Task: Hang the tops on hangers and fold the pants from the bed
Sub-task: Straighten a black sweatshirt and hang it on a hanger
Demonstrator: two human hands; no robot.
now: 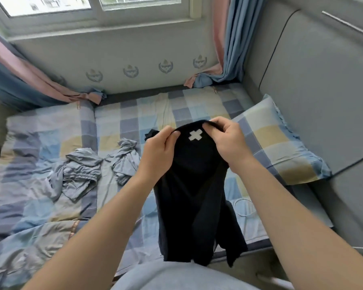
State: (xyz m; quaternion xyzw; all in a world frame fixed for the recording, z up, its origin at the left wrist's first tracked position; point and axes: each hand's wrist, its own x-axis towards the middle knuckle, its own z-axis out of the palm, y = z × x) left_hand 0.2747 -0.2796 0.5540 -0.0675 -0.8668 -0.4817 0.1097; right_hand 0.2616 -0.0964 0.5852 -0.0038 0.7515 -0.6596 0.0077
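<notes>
The black garment (195,195) is held up above the near part of the bed (40,206). It hangs freely from its top edge, and its lower part drapes down toward the person's body. The left hand (157,147) and the right hand (226,141) each pinch that top edge, thumb on the near face and fingers curled over the far side. Both grips are clamped on the cloth, close together, one on each side of the white cross (195,135) printed just below the edge. This view does not show whether the edge is a neckline or a waistband, so identify the piece first. Judged from the narrow span between the hands, it is probably a collar, which would make the piece a top. To proceed well, slide each grip outward along the edge until the shoulders or the waistband corners are found. Then give one short shake so the bunched folds in the body fall flat. Hold the edge level; an uneven hold would likely leave the cloth twisted. No hanger is in view, so one would have to be fetched before a top could be hung. Crumpled grey garments (80,174) lie on the bed to the left, apart from the black one and, by their look, not yet sorted. The pillow (281,147) lies at the right.
</notes>
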